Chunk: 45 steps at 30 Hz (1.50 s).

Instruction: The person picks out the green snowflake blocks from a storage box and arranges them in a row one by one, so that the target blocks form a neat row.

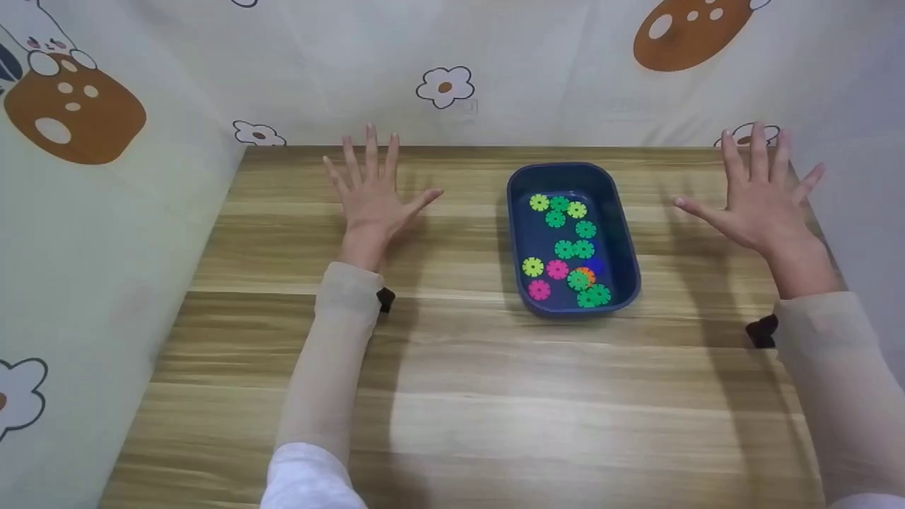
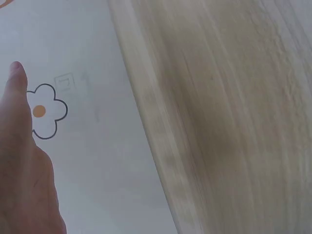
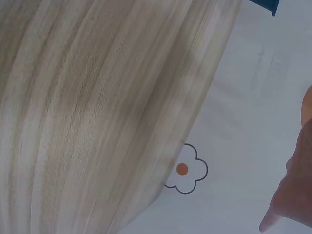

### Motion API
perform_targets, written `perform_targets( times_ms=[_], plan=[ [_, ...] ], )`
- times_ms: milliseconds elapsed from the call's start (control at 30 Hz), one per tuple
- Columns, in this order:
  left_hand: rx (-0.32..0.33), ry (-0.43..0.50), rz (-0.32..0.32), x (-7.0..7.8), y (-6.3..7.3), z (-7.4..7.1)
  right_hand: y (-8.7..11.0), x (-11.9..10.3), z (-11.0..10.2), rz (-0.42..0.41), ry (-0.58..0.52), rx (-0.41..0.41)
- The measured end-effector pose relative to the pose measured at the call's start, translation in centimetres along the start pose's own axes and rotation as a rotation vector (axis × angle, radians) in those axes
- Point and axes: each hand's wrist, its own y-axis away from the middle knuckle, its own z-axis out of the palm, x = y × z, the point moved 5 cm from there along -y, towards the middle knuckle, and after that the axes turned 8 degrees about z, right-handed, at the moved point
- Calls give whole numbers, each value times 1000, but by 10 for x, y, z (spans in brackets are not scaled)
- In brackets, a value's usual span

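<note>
Both hands are spread wide with straight fingers, and neither holds anything. In the head view the left hand [image 1: 375, 201] is over the table's far left part, its thumb pointing toward a dark blue tray [image 1: 515, 233]. Over the far right part is the right hand [image 1: 763, 208], its thumb toward the tray from the other side. Inside the tray lie several small flower-shaped discs: green [image 1: 585, 230], yellow [image 1: 539, 203], pink [image 1: 557, 269], one orange and one blue. Some overlap near the front end. Each wrist view catches only part of its own hand [image 2: 24, 161] at the edge.
The wood-grain table [image 1: 466, 382] meets a pale cloth wall [image 1: 339, 63] with printed flowers at its far edge. More pale wall stands along the left and right sides. Black wrist cameras [image 1: 762, 331] sit under both sleeved wrists. A tray corner [image 3: 265, 4] shows in the right wrist view.
</note>
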Motion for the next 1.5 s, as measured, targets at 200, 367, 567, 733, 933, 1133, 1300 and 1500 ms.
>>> perform_targets(
  times_ms=[200,367,567,733,933,1133,1300,1500],
  plan=[
    [32,22,30,12,2,-6,5,-11,1,-28,-46,0],
    [44,31,79,27,7,-9,10,-22,4,-70,-73,3],
    [72,78,150,49,13,-11,20,-36,12,-142,-140,11],
    [89,78,207,70,18,-12,30,-49,18,-196,-192,13],
    [111,87,284,93,22,-12,40,-63,27,-265,-282,-25],
    [113,127,342,114,25,-11,49,-74,39,-324,-395,-115],
    [85,141,365,128,25,-8,53,-78,45,-381,-473,-176],
    [47,184,387,141,26,-7,56,-80,54,-406,-573,-269]
  ],
)
